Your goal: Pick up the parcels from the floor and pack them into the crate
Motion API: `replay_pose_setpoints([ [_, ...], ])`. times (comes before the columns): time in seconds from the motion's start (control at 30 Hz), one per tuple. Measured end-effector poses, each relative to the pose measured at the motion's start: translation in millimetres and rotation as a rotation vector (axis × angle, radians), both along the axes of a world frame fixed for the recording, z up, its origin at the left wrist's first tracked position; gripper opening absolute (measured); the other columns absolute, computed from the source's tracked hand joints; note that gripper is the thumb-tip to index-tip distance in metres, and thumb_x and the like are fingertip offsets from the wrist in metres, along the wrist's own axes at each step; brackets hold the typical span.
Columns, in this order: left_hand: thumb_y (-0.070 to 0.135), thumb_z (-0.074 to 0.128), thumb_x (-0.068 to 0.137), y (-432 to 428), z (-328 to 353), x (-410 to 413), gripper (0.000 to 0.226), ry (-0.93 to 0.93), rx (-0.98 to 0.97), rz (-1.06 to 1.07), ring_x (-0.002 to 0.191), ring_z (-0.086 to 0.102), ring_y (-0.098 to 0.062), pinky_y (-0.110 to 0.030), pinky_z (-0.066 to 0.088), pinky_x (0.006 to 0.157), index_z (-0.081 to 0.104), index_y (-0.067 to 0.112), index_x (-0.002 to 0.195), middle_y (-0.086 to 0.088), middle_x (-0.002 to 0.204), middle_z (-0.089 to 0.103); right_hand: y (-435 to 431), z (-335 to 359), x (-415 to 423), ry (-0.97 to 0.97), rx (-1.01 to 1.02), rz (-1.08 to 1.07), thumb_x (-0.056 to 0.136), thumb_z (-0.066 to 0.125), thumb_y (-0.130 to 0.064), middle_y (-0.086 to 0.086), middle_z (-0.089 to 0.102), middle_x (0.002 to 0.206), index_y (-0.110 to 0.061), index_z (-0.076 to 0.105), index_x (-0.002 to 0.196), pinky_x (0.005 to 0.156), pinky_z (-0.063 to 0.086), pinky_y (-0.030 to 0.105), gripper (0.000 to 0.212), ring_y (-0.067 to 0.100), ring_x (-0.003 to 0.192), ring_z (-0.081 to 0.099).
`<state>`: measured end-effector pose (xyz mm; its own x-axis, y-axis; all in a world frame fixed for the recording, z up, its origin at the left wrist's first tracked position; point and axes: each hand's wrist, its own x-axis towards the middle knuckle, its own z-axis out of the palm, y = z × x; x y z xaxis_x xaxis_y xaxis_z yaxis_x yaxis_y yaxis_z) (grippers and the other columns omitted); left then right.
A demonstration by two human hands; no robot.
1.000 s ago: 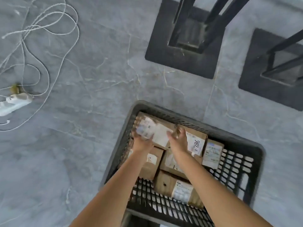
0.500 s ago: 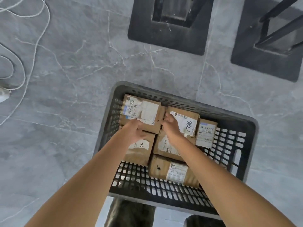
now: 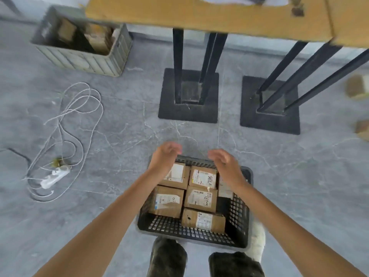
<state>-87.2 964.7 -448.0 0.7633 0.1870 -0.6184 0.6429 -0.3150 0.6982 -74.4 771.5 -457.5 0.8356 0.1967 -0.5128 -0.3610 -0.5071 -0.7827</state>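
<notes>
A dark perforated plastic crate [image 3: 238,214] stands on the grey floor just in front of my feet. Several brown cardboard parcels [image 3: 200,198] with white labels lie flat inside it, packed toward its far and left side. My left hand [image 3: 164,155] hovers above the crate's far left corner, fingers curled and apart, holding nothing. Above the far right part of the crate hangs my right hand [image 3: 224,163], also empty with loose fingers. Two more parcels [image 3: 356,86] lie on the floor at the far right edge, partly cut off.
Two black table legs on square base plates [image 3: 188,96] stand beyond the crate under a wooden tabletop [image 3: 199,15]. A grey bin [image 3: 83,43] with boxes sits far left. A white power strip [image 3: 55,176] and loose cord lie on the floor to the left.
Both hands have let go of the parcel they pressed into the crate's far left corner and lifted off. The view has tilted up, showing the table, the grey bin and parcels at right.
</notes>
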Motion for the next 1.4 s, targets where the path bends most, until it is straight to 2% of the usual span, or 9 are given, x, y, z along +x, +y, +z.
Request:
replay_pose_setpoints([
  [0.1, 0.017, 0.044, 0.095, -14.8, 136.0, 20.4, 0.024, -0.249, 0.018, -0.042, 0.095, 0.061, -0.007, -0.022, 0.047, 0.080, 0.060, 0.033, 0.089, 0.014, 0.099, 0.066, -26.9, 119.8, 18.5, -0.151, 0.003, -0.031, 0.098, 0.042, -0.009, -0.006, 0.063, 0.120, -0.015, 0.059, 0.120, 0.076, 0.040, 0.004, 0.028, 0.000, 0.107, 0.053],
  [0.2, 0.017, 0.040, 0.097, -36.4, 262.1, 40.6, 0.024, -0.455, 0.079, -0.103, 0.084, 0.060, -0.002, -0.015, 0.047, 0.063, 0.059, 0.032, 0.099, 0.017, 0.100, 0.065, -56.2, 241.4, 30.3, -0.346, -0.001, -0.054, 0.099, 0.043, -0.016, -0.010, 0.063, 0.113, -0.021, 0.060, 0.117, 0.076, 0.039, -0.002, 0.025, -0.003, 0.103, 0.054],
  [0.4, 0.010, 0.043, 0.095, -121.1, 472.6, 38.0, 0.024, -0.820, 0.155, -0.301, 0.102, 0.052, 0.003, 0.000, 0.037, 0.078, 0.057, 0.021, 0.110, 0.013, 0.108, 0.060, -137.1, 432.3, 11.1, -0.671, -0.016, -0.209, 0.097, 0.046, -0.012, -0.012, 0.064, 0.109, -0.020, 0.059, 0.119, 0.077, 0.042, 0.004, 0.027, 0.011, 0.099, 0.061],
  [0.53, 0.013, 0.044, 0.093, -189.2, 549.4, 26.3, 0.028, -0.960, 0.160, -0.443, 0.111, 0.049, -0.002, -0.014, 0.037, 0.086, 0.052, 0.029, 0.115, 0.013, 0.117, 0.056, -204.6, 507.3, -23.9, -0.829, -0.008, -0.298, 0.098, 0.046, -0.016, -0.014, 0.062, 0.113, -0.030, 0.056, 0.115, 0.086, 0.042, 0.015, 0.024, 0.005, 0.109, 0.056],
  [0.63, 0.016, 0.047, 0.093, -242.9, 576.3, 19.2, 0.029, -1.055, 0.180, -0.527, 0.118, 0.045, -0.007, -0.028, 0.039, 0.099, 0.050, 0.029, 0.119, 0.012, 0.121, 0.054, -262.1, 539.6, -48.7, -0.891, 0.006, -0.415, 0.098, 0.046, -0.013, -0.015, 0.062, 0.113, -0.027, 0.057, 0.116, 0.089, 0.043, 0.020, 0.026, 0.004, 0.108, 0.057],
  [0.93, 0.019, 0.045, 0.095, -434.8, 572.3, 24.6, 0.030, -1.090, 0.138, -0.725, 0.122, 0.039, -0.004, -0.017, 0.026, 0.095, 0.046, 0.025, 0.124, 0.013, 0.124, 0.049, -472.7, 553.1, -84.1, -0.944, -0.098, -0.711, 0.098, 0.044, -0.011, -0.009, 0.063, 0.109, -0.015, 0.059, 0.115, 0.079, 0.038, 0.004, 0.023, -0.011, 0.097, 0.054],
  [1.13, 0.018, 0.043, 0.095, -568.7, 548.7, 46.8, 0.029, -0.996, 0.060, -0.779, 0.122, 0.041, -0.005, -0.010, 0.029, 0.087, 0.047, 0.027, 0.122, 0.015, 0.124, 0.049, -612.2, 543.2, -102.0, -0.899, -0.147, -0.836, 0.097, 0.043, -0.007, -0.005, 0.066, 0.106, -0.019, 0.060, 0.109, 0.082, 0.041, 0.029, 0.023, -0.006, 0.087, 0.057],
  [1.23, 0.019, 0.044, 0.095, -610.6, 540.0, 54.0, 0.029, -0.962, 0.042, -0.785, 0.121, 0.042, -0.005, -0.012, 0.029, 0.089, 0.048, 0.026, 0.122, 0.013, 0.124, 0.050, -661.2, 538.3, -110.9, -0.883, -0.169, -0.877, 0.097, 0.042, -0.004, 0.000, 0.068, 0.102, -0.022, 0.059, 0.104, 0.074, 0.043, 0.021, 0.025, 0.009, 0.083, 0.060],
  [1.4, 0.017, 0.046, 0.094, -653.7, 525.4, 66.9, 0.028, -0.933, 0.039, -0.806, 0.122, 0.043, -0.009, -0.024, 0.033, 0.099, 0.049, 0.023, 0.122, 0.010, 0.124, 0.052, -708.7, 524.5, -120.2, -0.842, -0.162, -0.983, 0.095, 0.044, -0.006, -0.004, 0.069, 0.097, -0.022, 0.062, 0.103, 0.070, 0.044, 0.014, 0.025, -0.002, 0.088, 0.061],
])
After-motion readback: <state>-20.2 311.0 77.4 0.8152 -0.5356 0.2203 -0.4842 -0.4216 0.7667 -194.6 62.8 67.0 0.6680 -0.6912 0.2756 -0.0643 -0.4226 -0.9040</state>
